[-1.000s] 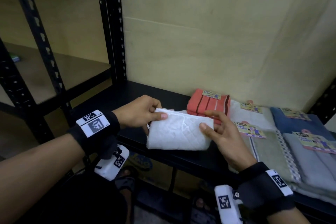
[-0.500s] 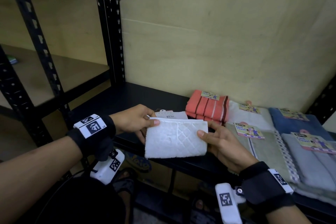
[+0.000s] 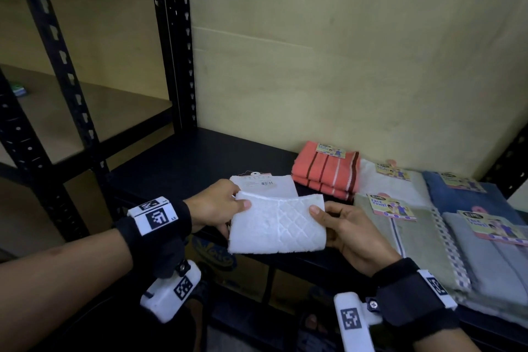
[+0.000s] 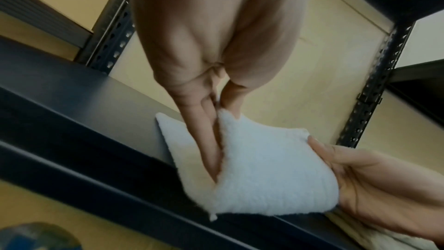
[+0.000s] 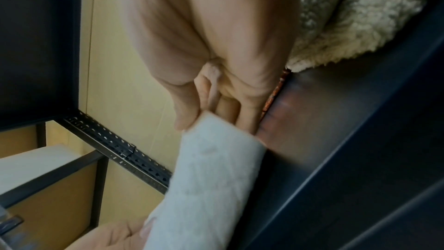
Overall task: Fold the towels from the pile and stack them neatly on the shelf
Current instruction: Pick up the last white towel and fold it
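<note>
Lowered since a second ago, both hands, left hand (image 3: 215,206) and right hand (image 3: 347,233), pinch the folded white towel (image 3: 275,227) just left of the orange striped towel (image 3: 325,173).

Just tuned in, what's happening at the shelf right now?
A person is holding a folded white towel by its two ends, left hand pinching the left edge, right hand the right, over the front of the black shelf. Behind it another white towel with a tag lies on the shelf, next to a folded coral striped towel. More labelled towels lie spread to the right.
</note>
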